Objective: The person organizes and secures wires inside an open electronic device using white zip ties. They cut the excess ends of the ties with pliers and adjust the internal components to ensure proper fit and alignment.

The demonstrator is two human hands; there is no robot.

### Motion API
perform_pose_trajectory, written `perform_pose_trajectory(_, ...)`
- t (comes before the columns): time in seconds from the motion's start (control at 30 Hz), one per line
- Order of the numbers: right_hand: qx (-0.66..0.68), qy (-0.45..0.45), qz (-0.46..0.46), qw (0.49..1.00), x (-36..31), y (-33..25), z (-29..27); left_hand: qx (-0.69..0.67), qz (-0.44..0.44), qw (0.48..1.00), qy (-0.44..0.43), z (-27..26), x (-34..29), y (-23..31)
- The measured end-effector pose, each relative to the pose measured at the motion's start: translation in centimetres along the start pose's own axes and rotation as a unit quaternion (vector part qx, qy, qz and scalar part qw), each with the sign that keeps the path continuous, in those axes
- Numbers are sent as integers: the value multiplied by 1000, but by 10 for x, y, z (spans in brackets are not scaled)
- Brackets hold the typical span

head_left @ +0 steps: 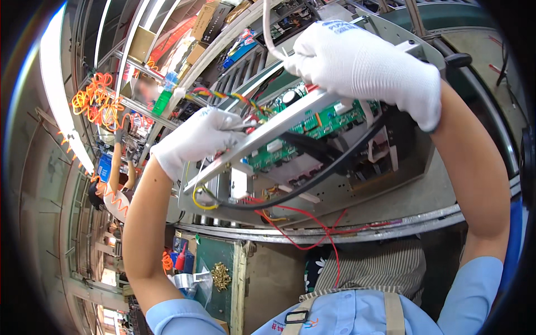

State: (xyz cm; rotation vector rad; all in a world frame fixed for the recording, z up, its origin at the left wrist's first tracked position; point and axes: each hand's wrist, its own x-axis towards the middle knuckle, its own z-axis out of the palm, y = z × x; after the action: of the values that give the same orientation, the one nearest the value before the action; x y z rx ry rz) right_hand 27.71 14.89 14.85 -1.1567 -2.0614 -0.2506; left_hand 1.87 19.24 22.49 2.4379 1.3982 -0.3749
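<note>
A grey metal chassis (329, 195) lies before me, holding a green circuit board (318, 125). A pale metal bar (279, 127) crosses above the board. My left hand (201, 137), in a white knit glove, is at the bar's left part. Its fingers are pinched by a small silver piece and a twisted multicoloured wire bundle (226, 96); what they grip is partly hidden. My right hand (363, 64), also gloved, is closed above the bar's far end, around a whitish cable (269, 33) coming from above. Below the board runs a thick black cable (329, 170).
Red wires (301, 215) trail over the near rail toward my lap. Brass fasteners (221, 276) and a red bottle (181, 258) lie on a green mat at lower left. Orange coiled hoses (97, 103) and a green tool (162, 103) hang at left. Another person (114, 195) works beyond.
</note>
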Motion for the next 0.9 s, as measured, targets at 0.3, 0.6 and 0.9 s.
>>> perform_pose_trajectory(0.3, 62, 110, -1, 992, -21, -1, 8, -9, -27, 999, 27, 16, -3, 1)
perform_pose_trajectory(0.6, 116, -116, 183, 969, -1, -24, -29, -54, 13, 997, 58, 17, 1, -24)
perform_pose_trajectory(0.9, 84, -125, 247, 957, 4, -3, -38, 133, 196, 875, 423, 73, -58, 26)
